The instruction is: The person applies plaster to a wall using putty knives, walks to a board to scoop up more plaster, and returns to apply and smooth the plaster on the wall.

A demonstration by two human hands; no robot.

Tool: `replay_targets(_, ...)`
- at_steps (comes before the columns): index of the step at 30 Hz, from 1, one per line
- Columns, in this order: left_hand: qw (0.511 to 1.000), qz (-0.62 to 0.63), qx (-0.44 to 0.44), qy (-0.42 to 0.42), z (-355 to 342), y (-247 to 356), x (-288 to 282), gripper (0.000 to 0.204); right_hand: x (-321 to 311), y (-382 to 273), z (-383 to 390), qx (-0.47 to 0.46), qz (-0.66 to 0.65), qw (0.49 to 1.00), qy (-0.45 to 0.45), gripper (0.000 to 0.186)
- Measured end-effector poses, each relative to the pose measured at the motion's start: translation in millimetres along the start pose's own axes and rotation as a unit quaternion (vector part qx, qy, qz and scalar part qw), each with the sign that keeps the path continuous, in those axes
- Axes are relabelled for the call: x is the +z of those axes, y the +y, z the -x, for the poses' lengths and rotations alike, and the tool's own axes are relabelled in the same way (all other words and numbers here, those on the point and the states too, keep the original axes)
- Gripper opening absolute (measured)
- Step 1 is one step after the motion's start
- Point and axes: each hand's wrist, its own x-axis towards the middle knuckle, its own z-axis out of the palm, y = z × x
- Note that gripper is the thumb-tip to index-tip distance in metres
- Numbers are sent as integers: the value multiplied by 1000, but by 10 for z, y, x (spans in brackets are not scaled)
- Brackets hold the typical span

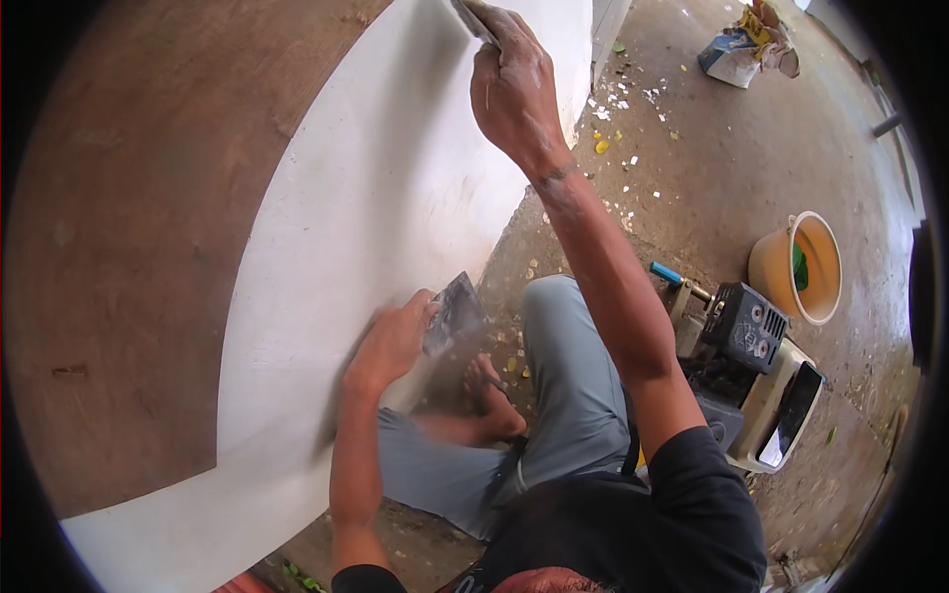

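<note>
A white curved panel [292, 306] runs along my left side, its surface smooth with faint marks. My left hand [390, 341] is closed on a flat grey scraper [456, 314] with whitish smears, held over the panel's near edge. Farther up, my right hand [514, 84] reaches out, dusted with white powder. Its fingers wrap round a flat-bladed scraper [473, 18], which lies close to the panel's far part; the top of the picture cuts off part of this tool.
Brown board [138, 247] borders the white panel on the left. On the right are a dark boxy machine [746, 326], a phone [791, 413] on a pale case, and a cream bucket [766, 262] with something green inside. White flakes [618, 104] and a crumpled bag [736, 54] lie beyond.
</note>
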Motion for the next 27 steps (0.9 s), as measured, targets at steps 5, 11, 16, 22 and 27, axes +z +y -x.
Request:
replay_targets(5,1000,-5,-6,-3,7,46,-25,21,238,-140,154,-103,-11,991,89,50)
replay_targets(11,1000,1,4,-6,54,-27,-40,23,235,-749,796,-101,-52,993,5,54)
replay_targets(16,999,12,-28,-27,60,11,-47,26,-63,-441,873,-200,39,974,-97,51)
replay_targets(22,1000,26,-3,-2,59,-25,-40,22,132,-151,462,-361,113,926,12,44)
replay_targets(27,999,50,19,8,73,-85,-16,17,293,-115,473,-372,142,917,36,42)
